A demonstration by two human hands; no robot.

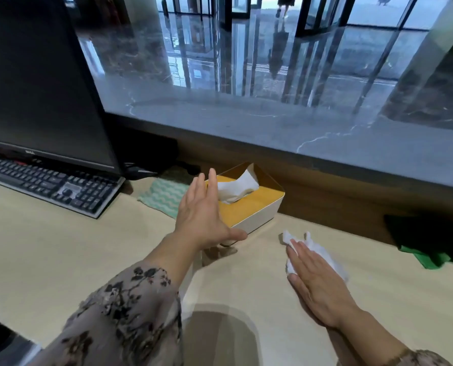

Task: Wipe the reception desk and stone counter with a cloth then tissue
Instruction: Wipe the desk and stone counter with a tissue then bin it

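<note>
Tissue stage: my right hand (318, 281), fingers flat, presses the tissue (325, 250) beneath them onto the desk (61, 247); my left hand (204, 212) is spread, empty, beside the box (257, 216); next, I judge, the counter (246, 120) beyond my fingertips.

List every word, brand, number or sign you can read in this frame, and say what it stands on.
Monitor, lower bezel: a small pale logo, possibly "DELL", too blurred to read for certain.
Keyboard: key legends too small to read.
Tissue box: no text shows on the sides in view.
No other writing can be read.
</note>
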